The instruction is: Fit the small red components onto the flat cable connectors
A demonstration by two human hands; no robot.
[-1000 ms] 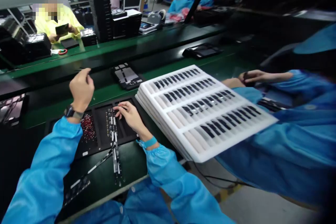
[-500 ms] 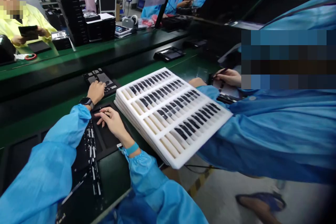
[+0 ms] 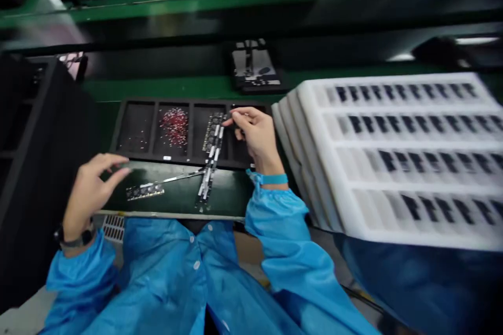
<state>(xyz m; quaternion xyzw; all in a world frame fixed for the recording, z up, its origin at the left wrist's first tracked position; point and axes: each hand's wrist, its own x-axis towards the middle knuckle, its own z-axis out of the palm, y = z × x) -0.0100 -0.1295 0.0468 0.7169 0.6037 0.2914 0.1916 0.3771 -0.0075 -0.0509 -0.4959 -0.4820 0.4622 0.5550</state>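
Observation:
My left hand (image 3: 94, 183) is over the near left part of the green bench, thumb and fingers apart, holding nothing I can see. Just right of it lies a short dark strip of small electronic parts (image 3: 145, 191). My right hand (image 3: 255, 133) has its thumb and forefinger pinched together above a black compartment tray (image 3: 153, 154); whatever is between them is too blurred to name. Under those fingertips, several long dark strips with white patches (image 3: 210, 167) lie across the tray's front edge and onto the bench.
Small red and white pieces (image 3: 175, 126) fill one tray compartment. A stack of white foam trays (image 3: 349, 162) with dark flat parts in slots stands at right. Behind is a device with exposed innards (image 3: 255, 65). A black box (image 3: 47, 167) stands at left.
The view has swung left and down. My left hand has left the opened device and come to the near left of the bench. My right hand stays over the strips.

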